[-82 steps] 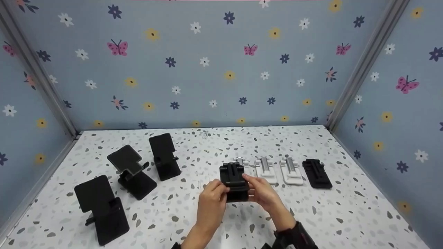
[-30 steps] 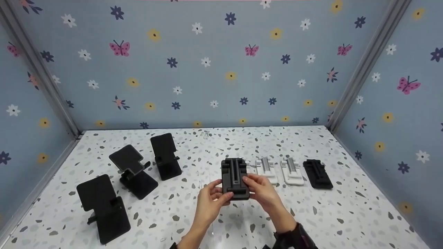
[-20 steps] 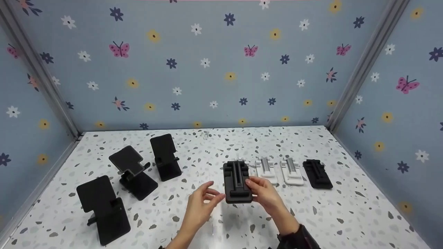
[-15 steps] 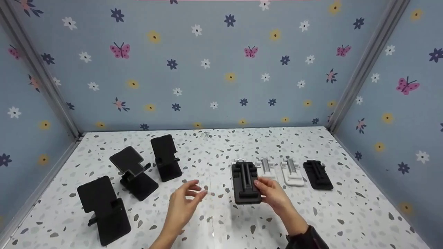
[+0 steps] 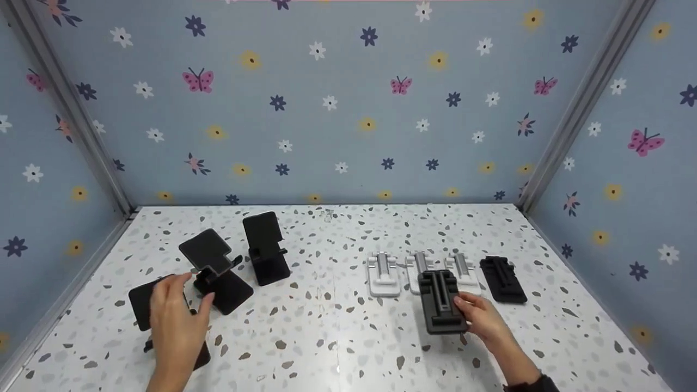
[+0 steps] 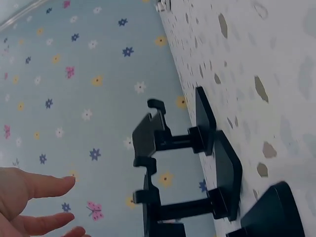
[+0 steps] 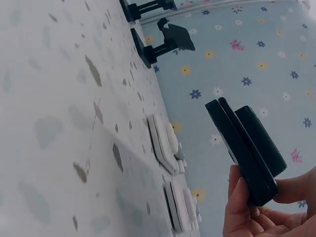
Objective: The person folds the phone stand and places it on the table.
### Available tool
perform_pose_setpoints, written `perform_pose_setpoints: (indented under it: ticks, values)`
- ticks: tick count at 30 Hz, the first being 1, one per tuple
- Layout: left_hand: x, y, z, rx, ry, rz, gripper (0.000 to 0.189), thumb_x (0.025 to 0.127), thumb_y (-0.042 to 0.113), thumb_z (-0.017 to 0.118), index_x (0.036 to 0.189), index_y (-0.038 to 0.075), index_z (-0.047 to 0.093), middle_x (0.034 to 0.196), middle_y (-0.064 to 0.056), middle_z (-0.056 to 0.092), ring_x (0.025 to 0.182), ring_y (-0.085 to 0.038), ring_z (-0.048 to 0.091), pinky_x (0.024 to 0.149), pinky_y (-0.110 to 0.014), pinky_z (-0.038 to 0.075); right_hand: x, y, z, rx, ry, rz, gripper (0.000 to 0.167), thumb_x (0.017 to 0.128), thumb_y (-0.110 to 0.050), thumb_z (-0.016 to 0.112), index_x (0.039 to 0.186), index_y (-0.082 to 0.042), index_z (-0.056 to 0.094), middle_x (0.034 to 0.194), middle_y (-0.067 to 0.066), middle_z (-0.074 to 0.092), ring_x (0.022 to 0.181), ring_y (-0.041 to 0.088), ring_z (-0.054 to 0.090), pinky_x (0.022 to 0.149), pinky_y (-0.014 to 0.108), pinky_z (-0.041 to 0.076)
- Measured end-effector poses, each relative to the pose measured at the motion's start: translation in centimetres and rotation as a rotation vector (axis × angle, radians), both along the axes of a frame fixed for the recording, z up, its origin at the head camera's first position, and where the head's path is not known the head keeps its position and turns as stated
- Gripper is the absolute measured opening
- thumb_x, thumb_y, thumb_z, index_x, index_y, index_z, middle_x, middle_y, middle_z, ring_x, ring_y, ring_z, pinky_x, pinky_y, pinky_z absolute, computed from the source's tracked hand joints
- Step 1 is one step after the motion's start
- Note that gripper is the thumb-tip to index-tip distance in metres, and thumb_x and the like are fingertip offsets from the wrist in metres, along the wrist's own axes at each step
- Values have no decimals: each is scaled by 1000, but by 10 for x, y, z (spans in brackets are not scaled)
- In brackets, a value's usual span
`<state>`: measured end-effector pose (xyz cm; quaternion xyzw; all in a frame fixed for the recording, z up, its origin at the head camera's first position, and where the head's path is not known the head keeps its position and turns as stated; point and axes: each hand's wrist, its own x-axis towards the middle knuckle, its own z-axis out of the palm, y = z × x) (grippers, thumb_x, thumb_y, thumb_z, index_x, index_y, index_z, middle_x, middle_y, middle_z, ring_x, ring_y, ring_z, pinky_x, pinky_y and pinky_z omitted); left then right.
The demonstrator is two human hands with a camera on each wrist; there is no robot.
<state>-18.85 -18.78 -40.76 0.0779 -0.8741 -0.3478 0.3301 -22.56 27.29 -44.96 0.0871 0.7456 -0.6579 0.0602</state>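
My right hand (image 5: pixel 482 318) grips a folded black phone stand (image 5: pixel 442 302) by its right edge, thumb on top and fingers beneath. The stand is held above the table, overlapping the white stands in the head view; the right wrist view shows its folded plates (image 7: pixel 247 148) edge-on. On the far left, my left hand (image 5: pixel 177 326) is over the nearest unfolded black phone stand (image 5: pixel 140 306) and hides much of it. In the left wrist view its fingers (image 6: pixel 49 186) are spread apart with nothing between them. Two more unfolded black stands, a middle one (image 5: pixel 206 249) and a rear one (image 5: pixel 263 234), stand behind.
A row of folded stands lies on the right of the speckled table (image 5: pixel 326 348): a left white one (image 5: pixel 384 277), two more white ones partly behind the held stand, and a black one (image 5: pixel 503 280) at the end. Patterned walls (image 5: pixel 337 109) enclose the back and sides.
The stand was folded flat between both hands. My left hand let go and moved left to the nearest unfolded stand, while my right hand carried the folded one to the right.
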Motion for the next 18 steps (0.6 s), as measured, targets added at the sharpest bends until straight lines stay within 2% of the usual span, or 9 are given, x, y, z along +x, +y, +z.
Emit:
perform_pose_setpoints:
  ticks: [3, 6, 8, 11, 15, 18]
  values:
    - [-2, -16, -4, -10, -38, 71, 61, 68, 0, 72, 118, -15, 40, 118, -32, 32, 107, -47, 31, 85, -58, 28, 5, 19, -3, 17, -37, -36, 53, 92, -15, 48, 130, 15, 26, 99, 10, 58, 83, 13, 58, 67, 31, 50]
    - [-3, -30, -10, 2, -148, 120, 78, 69, 6, 73, 127, -16, 24, 122, -37, 23, 110, -52, 26, 83, -64, 27, 10, 38, -5, 48, -84, -42, 59, 91, -19, 49, 131, 15, 22, 104, 14, 56, 85, 13, 56, 69, 32, 50]
    - [-4, -40, -13, 24, -233, 128, 88, 71, 11, 73, 130, -17, 14, 124, -40, 19, 111, -54, 24, 84, -65, 26, 13, 51, -5, 80, -122, -47, 63, 91, -22, 50, 132, 15, 20, 107, 17, 54, 87, 13, 56, 70, 33, 50]
    - [-6, -53, -17, 90, -359, 108, 94, 76, 17, 69, 131, -18, 1, 124, -45, 14, 112, -56, 21, 89, -64, 25, 18, 71, -3, 115, -187, -61, 66, 91, -24, 51, 133, 15, 18, 112, 20, 51, 88, 13, 55, 72, 34, 50]
    - [-9, -68, -21, 164, -503, 96, 91, 80, 20, 62, 130, -20, -2, 125, -47, 14, 113, -56, 21, 94, -60, 23, 22, 94, -1, 137, -261, -81, 67, 91, -24, 50, 133, 15, 15, 112, 22, 50, 85, 12, 55, 74, 35, 50]
    - [-8, -74, -22, 175, -535, 99, 84, 82, 21, 59, 129, -23, 5, 124, -47, 19, 113, -55, 24, 96, -58, 23, 26, 110, -1, 159, -298, -79, 67, 91, -23, 50, 132, 16, 13, 112, 24, 48, 85, 13, 54, 75, 36, 49]
